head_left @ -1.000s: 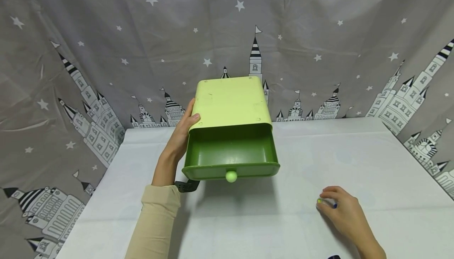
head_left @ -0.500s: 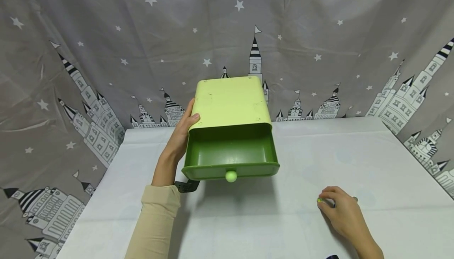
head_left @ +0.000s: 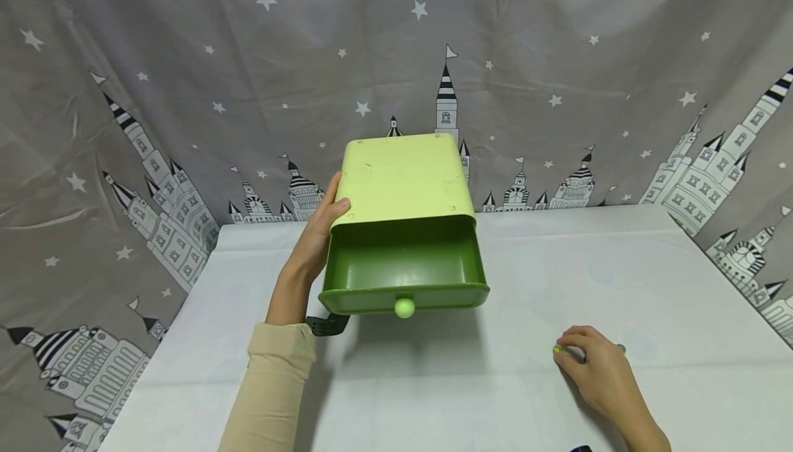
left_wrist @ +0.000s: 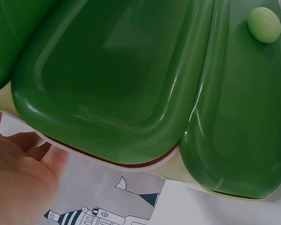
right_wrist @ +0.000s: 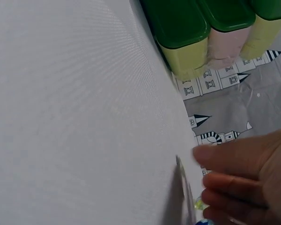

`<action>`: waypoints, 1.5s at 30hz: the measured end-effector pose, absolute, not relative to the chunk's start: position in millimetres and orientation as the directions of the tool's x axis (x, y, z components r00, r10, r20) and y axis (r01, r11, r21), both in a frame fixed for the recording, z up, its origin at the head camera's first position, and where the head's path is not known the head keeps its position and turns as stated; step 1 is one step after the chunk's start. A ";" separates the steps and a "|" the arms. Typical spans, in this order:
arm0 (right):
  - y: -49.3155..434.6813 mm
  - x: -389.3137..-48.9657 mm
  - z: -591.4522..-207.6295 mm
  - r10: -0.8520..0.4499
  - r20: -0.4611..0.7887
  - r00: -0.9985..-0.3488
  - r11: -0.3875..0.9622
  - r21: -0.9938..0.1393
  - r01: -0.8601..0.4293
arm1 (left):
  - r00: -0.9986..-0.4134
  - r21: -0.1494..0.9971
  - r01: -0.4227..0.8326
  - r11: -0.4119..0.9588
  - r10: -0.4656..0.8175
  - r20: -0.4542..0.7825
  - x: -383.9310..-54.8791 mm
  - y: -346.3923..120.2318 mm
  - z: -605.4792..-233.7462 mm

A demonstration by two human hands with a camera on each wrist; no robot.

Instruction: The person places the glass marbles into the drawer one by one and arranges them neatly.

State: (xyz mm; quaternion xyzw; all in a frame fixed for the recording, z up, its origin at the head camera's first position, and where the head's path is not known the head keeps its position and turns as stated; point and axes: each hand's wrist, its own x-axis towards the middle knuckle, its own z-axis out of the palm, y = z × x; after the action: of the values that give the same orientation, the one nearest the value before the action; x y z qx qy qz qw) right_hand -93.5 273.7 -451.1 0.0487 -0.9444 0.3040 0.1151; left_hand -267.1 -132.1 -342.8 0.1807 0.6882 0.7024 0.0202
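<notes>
Left hand [head_left: 316, 235] grips the drawer unit [head_left: 405, 177] by its left side, the green drawer [head_left: 404, 297] pulled out in front! Well right of the unit, by the white tablecloth [head_left: 508, 397], the right hand [head_left: 597, 369] pinches a small yellow-green-ended item [head_left: 557, 349], mostly hidden.

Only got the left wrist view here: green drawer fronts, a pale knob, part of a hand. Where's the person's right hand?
Observer: In the head view, the right hand is low over the white table, to the right of the drawer box.
Operator: Holding anything?
Observer: Yes, it pinches a small item with a yellow-green end; mostly hidden, so I can't tell what it is.
Operator: Any drawer pulled out?
Observer: Yes, the head view looks down into a green drawer sticking out from under the box's light yellow-green top.
</notes>
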 end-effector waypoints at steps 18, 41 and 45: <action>246.3 -82.1 -422.9 0.182 0.553 -0.813 0.687 -0.663 -0.297 | -0.927 0.969 0.240 -0.064 0.281 0.248 -267.3 -132.4 -341.7; 232.9 -64.8 -381.7 0.324 0.461 -0.826 0.458 -0.841 -0.289 | -0.925 0.969 0.241 -0.057 0.289 0.247 -265.3 -132.9 -343.7; 235.2 -69.1 -374.6 0.252 0.517 -0.818 0.445 -0.812 -0.377 | -0.925 0.969 0.239 -0.064 0.288 0.247 -265.1 -132.9 -343.2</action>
State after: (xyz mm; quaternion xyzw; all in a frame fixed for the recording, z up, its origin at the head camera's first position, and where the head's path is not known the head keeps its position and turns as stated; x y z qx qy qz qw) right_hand -69.1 235.2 -374.6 0.0393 -0.7957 0.5254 0.2990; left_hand -265.1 -132.9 -343.2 0.1924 0.6839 0.7036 0.0175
